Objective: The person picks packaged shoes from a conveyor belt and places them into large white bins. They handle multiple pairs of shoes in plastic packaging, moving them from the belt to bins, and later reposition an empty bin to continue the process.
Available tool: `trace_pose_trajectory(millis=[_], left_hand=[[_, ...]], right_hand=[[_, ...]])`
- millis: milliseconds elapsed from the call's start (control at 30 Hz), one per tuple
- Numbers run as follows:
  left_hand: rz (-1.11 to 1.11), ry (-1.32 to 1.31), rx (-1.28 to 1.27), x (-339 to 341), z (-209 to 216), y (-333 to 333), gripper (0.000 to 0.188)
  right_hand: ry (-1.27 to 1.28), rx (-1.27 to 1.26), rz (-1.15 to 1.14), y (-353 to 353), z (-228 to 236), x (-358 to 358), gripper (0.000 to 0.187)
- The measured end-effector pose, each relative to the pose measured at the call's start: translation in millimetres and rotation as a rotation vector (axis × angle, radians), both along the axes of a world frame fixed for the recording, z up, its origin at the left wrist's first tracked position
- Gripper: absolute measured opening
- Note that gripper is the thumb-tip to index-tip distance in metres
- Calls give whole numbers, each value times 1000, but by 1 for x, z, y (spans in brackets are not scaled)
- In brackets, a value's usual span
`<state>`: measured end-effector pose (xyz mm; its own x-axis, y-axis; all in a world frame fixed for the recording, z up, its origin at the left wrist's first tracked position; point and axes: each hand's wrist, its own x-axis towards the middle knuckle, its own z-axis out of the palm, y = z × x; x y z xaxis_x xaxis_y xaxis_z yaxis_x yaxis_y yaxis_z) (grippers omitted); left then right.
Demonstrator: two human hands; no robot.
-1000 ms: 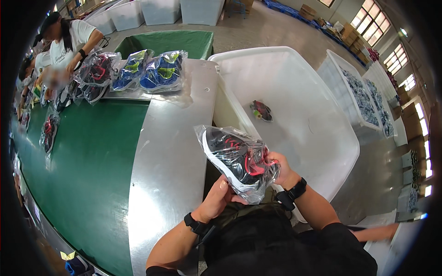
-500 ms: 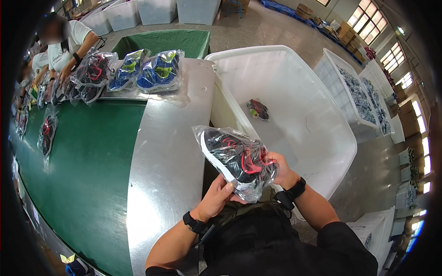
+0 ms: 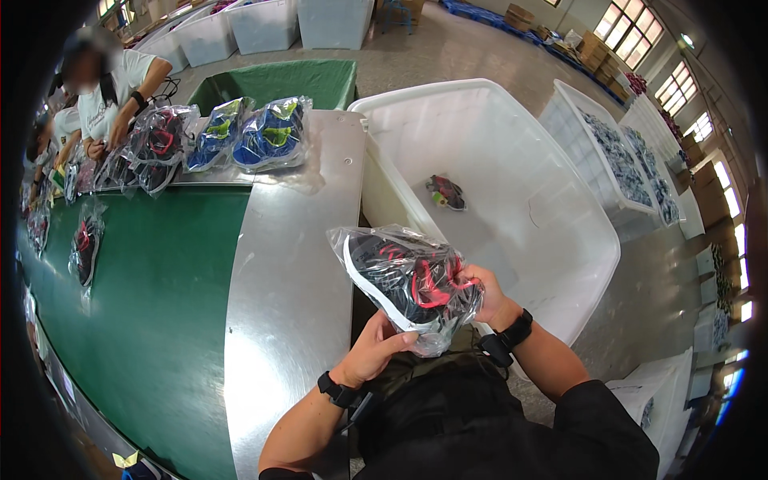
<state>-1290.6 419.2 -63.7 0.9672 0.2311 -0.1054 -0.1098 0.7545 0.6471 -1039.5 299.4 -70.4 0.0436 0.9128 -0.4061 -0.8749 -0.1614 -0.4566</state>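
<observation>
I hold a black shoe with red trim and a white sole, wrapped in a see-through plastic bag [image 3: 396, 276], in front of my body. My left hand [image 3: 374, 348] is closed on the lower end of the bag, its thumb lying along the white sole. At the opposite side, my right hand [image 3: 490, 294] grips the bag beside the red part. The fingertips behind the bag are hidden. Just beyond the shoe stands a large white bin [image 3: 560, 240]. On its floor lies a small bagged shoe [image 3: 446, 193], dark with red and a bit of green.
To my left runs a green conveyor belt [image 3: 160, 320] with a metal edge [image 3: 280, 304]. Bagged blue shoes [image 3: 272, 136] and black-and-red ones [image 3: 158, 144] line its far side. A co-worker [image 3: 100, 108] stands there. Behind is a green bin [image 3: 276, 80]; more filled bins [image 3: 616, 156] stand right.
The bagged shoe has shifted slightly left in my hands, and my left thumb has moved along it. My view has tilted a little. The co-worker's hands have moved.
</observation>
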Motion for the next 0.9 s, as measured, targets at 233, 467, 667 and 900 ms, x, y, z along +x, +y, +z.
trace_pose_trajectory(millis=[233,467,667,900], left_hand=[[-33,-5,-34,-2,4,0,65],[179,-99,-78,4,-3,-3,73],[207,-29,-174,3,-6,3,64],[128,52,-94,4,1,-1,68]], right_hand=[[-160,-7,-26,-3,8,-4,51],[-407,82,-51,-3,37,-16,57],[-483,9,-71,-1,55,-37,45],[-477,-79,-27,-18,48,-31,43]])
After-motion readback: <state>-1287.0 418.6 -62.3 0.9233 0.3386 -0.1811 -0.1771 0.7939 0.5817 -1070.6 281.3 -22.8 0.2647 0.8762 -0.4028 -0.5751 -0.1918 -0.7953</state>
